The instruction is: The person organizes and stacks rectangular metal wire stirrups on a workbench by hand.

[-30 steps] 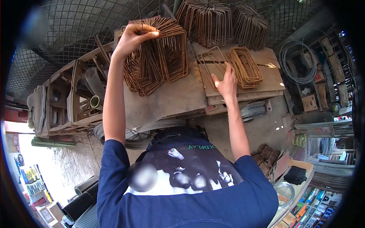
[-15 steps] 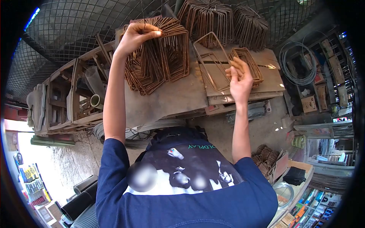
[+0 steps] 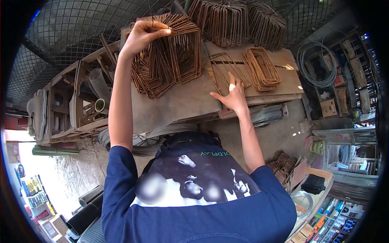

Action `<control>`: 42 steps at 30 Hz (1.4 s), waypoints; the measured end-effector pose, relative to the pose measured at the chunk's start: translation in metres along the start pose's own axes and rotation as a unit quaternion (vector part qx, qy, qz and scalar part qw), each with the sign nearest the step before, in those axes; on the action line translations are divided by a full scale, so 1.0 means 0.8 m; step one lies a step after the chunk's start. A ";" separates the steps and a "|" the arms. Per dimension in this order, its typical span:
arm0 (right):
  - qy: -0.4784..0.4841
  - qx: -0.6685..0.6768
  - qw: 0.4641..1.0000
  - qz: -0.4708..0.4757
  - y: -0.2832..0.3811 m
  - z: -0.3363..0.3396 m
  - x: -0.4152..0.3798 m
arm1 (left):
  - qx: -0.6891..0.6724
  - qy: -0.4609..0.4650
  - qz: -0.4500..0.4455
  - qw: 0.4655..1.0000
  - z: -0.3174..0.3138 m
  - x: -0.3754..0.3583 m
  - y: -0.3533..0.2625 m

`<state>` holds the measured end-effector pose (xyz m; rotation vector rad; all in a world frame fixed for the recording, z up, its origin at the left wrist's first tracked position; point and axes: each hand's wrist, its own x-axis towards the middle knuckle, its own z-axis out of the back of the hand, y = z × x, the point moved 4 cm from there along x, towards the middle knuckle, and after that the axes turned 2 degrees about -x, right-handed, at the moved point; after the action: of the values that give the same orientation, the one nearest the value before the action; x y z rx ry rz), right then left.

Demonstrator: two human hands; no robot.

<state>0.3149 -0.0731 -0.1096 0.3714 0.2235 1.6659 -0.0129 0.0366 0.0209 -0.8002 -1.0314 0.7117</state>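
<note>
My left hand [image 3: 146, 37] is raised to the top of a hanging bunch of rusty rectangular rebar stirrups [image 3: 184, 52]. Its thumb and fingers pinch a thin dark wire [image 3: 151, 10] that comes down from above; the fingers partly cover it. My right hand [image 3: 234, 97] is over the bench's front part, fingers spread, with nothing in it. Just beyond its fingertips, a few loose stirrups [image 3: 229, 65] lie overlapping on the boards. To their right sits a neat stack of narrower-looking stirrups [image 3: 261, 69].
More stirrup bunches [image 3: 227, 24] hang along the wire mesh behind the wooden bench [image 3: 178, 103]. Coiled wire [image 3: 318, 65] hangs at the right. A wooden rack [image 3: 65, 101] with tubes stands left. Wire coils [image 3: 142, 143] lie beneath the bench, near my body.
My right hand has moved left and nearer to me, away from a stirrup that stood tilted up; that stirrup now lies with the loose ones. My left hand keeps its pinch.
</note>
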 end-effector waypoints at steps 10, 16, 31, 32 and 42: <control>-0.021 0.049 0.997 -0.056 0.015 0.004 0.005 | -0.022 0.005 0.024 0.999 -0.001 0.000 0.003; -0.088 0.257 0.959 -0.075 0.005 0.078 0.003 | -0.003 -0.007 0.039 0.999 -0.003 -0.002 -0.006; -0.252 0.354 0.888 0.151 0.189 0.224 0.094 | -0.050 -0.007 0.067 0.996 -0.017 0.001 -0.012; -0.244 0.332 0.898 0.154 0.191 0.214 0.091 | -0.046 -0.010 0.067 0.997 -0.016 0.001 -0.011; -0.207 0.357 0.906 0.098 0.168 0.091 0.065 | -0.087 0.051 -0.030 0.994 -0.032 0.008 -0.013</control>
<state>0.2128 -0.0439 0.0119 1.3237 0.4873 1.6093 0.0146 0.0300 0.0249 -0.9427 -1.0305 0.5298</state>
